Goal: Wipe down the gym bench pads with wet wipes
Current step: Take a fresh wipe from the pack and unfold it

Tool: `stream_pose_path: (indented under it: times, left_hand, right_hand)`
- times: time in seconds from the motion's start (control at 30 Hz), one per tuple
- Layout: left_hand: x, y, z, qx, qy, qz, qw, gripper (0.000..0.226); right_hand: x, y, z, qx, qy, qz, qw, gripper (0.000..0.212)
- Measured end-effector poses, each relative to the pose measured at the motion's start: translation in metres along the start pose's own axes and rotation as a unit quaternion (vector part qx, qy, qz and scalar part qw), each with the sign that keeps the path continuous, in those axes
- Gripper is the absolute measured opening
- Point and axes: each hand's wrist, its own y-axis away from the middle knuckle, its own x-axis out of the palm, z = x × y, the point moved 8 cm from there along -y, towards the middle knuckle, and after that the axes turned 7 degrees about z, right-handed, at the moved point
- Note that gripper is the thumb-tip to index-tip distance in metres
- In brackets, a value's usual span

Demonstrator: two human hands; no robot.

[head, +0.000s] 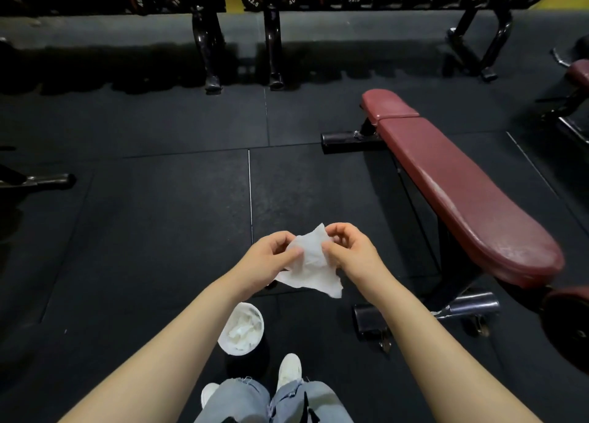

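Left of the bench pad (459,186), long axis receding, seemingly level.

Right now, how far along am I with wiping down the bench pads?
Early on. Done: one wet wipe is out of the open wipe tub on the floor by your feet. In hand: your left hand and right hand both pinch that wipe, holding it partly spread in front of you. Left: the red bench pads to your right, which nothing is touching; whether they've had a pass already can't be told.
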Motion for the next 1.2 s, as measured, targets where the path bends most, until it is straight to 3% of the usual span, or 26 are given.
stream_pose_path:
  times: [0.17, 0.27, 0.4, 0.57, 0.67, 0.83, 0.97, 1.2]
  left_hand:
    - [-0.006, 0.002, -0.013, 0.009, -0.060, -0.002, 0.998, 0.009]
    - [-0.014, 0.003, -0.015, 0.007, -0.078, -0.021, 0.997, 0.010]
    - [-0.025, 0.006, 0.003, -0.042, -0.065, -0.009, 0.997, 0.023]
    - [-0.013, 0.020, 0.039, -0.152, 0.171, 0.038, 0.973, 0.042]
    - [-0.009, 0.026, 0.056, -0.174, 0.214, 0.061, 0.959, 0.056]
    - [-0.013, 0.027, 0.059, -0.151, 0.280, -0.005, 0.948, 0.040]
    - [-0.032, 0.022, 0.051, -0.095, 0.240, -0.088, 0.962, 0.041]
    - [-0.035, 0.022, 0.040, -0.087, 0.035, -0.073, 0.993, 0.055]
  right_hand:
    - [0.023, 0.010, -0.019, 0.074, -0.029, 0.163, 0.984, 0.027]
    - [0.028, 0.017, -0.019, 0.070, 0.008, 0.205, 0.976, 0.016]
    - [0.023, 0.018, -0.007, 0.030, -0.024, 0.153, 0.987, 0.019]
    - [0.021, 0.018, 0.004, 0.021, -0.117, 0.110, 0.987, 0.016]
    - [0.021, 0.018, 0.006, 0.019, -0.148, 0.107, 0.983, 0.020]
    - [0.019, 0.014, 0.002, 0.041, -0.109, 0.070, 0.991, 0.020]
    - [0.016, 0.011, -0.002, 0.038, -0.034, 0.033, 0.998, 0.018]
    - [0.013, 0.008, -0.006, 0.044, 0.041, -0.020, 0.998, 0.021]
